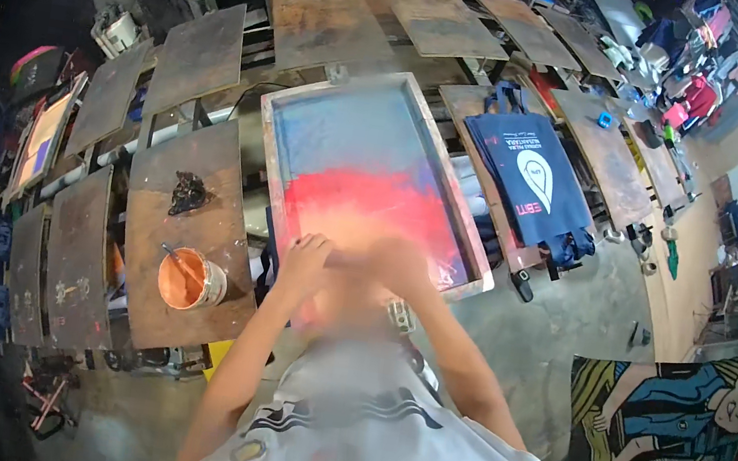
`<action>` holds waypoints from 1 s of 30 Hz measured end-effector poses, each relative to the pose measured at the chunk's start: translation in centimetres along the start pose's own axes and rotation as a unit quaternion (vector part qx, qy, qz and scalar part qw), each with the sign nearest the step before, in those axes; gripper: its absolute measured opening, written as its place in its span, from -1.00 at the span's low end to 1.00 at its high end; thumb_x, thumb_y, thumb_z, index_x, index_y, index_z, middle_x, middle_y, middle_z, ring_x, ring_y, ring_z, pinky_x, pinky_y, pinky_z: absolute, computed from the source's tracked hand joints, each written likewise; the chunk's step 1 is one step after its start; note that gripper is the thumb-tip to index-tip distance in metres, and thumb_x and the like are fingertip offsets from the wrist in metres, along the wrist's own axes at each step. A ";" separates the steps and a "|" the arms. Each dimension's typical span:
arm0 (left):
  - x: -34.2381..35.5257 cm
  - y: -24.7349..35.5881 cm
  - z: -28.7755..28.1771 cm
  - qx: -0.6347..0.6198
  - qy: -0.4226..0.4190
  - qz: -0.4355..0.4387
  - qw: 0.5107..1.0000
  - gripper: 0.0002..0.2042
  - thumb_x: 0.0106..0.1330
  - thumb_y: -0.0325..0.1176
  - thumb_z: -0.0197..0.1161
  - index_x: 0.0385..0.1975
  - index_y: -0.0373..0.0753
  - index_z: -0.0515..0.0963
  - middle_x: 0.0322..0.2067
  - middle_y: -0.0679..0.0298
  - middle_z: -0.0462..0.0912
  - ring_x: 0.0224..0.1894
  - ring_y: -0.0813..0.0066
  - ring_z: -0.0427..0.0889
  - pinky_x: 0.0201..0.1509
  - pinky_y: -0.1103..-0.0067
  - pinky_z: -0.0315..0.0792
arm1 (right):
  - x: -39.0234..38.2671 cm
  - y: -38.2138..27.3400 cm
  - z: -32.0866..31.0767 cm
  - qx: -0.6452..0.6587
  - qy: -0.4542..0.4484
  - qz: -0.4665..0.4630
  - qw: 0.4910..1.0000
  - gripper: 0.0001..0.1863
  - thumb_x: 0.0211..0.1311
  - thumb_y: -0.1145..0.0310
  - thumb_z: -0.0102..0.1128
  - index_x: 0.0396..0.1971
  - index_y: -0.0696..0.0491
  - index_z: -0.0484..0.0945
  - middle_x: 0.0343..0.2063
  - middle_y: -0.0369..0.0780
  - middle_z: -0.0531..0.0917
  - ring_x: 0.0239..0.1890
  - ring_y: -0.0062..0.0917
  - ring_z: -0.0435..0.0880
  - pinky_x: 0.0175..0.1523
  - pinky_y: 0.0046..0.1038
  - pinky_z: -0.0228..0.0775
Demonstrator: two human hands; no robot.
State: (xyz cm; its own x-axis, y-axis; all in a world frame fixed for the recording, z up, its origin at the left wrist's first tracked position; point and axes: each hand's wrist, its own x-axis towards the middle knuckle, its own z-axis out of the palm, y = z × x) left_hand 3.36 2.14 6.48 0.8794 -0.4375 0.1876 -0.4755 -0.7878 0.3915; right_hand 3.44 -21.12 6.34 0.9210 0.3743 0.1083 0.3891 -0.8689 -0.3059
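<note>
A screen-printing frame (477, 256) with a pale wooden rim lies before me, tilted. Its mesh (341, 131) is blue-grey at the far part, with a broad smear of red-pink ink (374, 195) over the nearer part. My left hand (305, 261) is at the near left of the mesh, fingers curled. My right hand (397, 263) is to its right over the near end, its fingers smeared by blur. A blurred patch between the hands hides whatever they grip. Left of the frame, a tub of orange ink (189, 282) with a stirring stick stands on a board.
A stack of dark blue printed tote bags (531, 164) lies on a board to the right. Several brown boards (194, 61) stand in rows around me. A dark crumpled lump (189, 193) sits beyond the ink tub. A painted panel (661, 446) is at lower right.
</note>
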 end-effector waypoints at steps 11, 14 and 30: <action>14.3 8.9 7.9 0.139 -0.030 0.225 0.964 -0.40 -0.17 -0.16 0.52 -0.02 -0.07 0.49 -0.14 0.30 0.54 0.04 0.32 0.46 0.05 0.32 0.29 | -6.6 10.5 -3.3 0.027 0.032 0.186 0.982 -0.63 -0.04 0.13 0.37 -0.41 0.08 0.48 -0.48 -0.05 0.66 -0.36 -0.13 0.68 -0.28 -0.10 0.50; 16.3 9.2 9.3 0.165 -0.112 0.238 0.951 -0.44 -0.20 -0.23 0.51 -0.09 -0.07 0.49 -0.19 0.31 0.52 0.02 0.31 0.46 0.01 0.32 0.29 | -6.6 10.5 -2.2 0.038 0.025 0.225 0.973 -0.60 -0.04 0.11 0.38 -0.37 0.10 0.46 -0.48 -0.01 0.66 -0.41 -0.08 0.68 -0.29 -0.08 0.51; 12.0 -0.1 4.0 0.178 -0.174 0.069 0.966 -0.46 -0.22 -0.34 0.53 -0.13 -0.04 0.50 -0.13 0.36 0.52 0.09 0.30 0.44 0.08 0.22 0.33 | -0.2 5.1 -0.4 0.146 -0.020 0.099 0.984 -0.78 0.10 0.40 0.15 -0.25 0.15 0.50 -0.39 -0.01 0.71 -0.25 -0.10 0.73 -0.17 -0.14 0.58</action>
State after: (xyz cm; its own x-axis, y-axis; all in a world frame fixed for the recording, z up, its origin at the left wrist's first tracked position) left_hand 13.84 -4.77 5.05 0.7761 -0.6187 -0.1220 -0.6194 -0.7842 0.0374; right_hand 5.21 -25.77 5.19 0.9744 0.2241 -0.0156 0.1744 -0.7984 -0.5763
